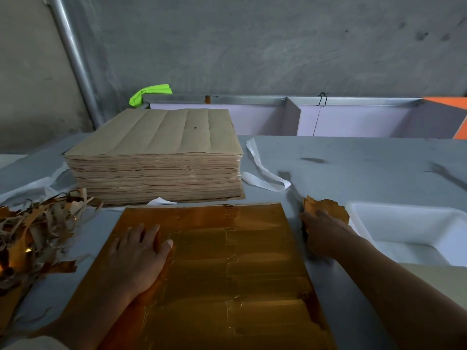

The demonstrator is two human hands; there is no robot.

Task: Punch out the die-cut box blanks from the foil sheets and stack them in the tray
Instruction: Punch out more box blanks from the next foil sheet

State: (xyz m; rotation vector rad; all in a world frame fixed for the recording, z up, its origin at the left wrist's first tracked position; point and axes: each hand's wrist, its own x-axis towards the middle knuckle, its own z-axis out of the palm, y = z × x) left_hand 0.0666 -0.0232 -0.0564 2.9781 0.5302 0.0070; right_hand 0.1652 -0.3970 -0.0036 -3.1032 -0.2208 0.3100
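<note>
A single wide-angle camera sat on the person's head — it looked forward and down, close over the near tabletop [353,160], and faced the grey wall [252,46] beyond its far edge.

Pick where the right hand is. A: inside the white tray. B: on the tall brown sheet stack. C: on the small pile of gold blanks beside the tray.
C: the right hand lies over the gold blanks on the table, just left of the white tray, not inside it.
</note>
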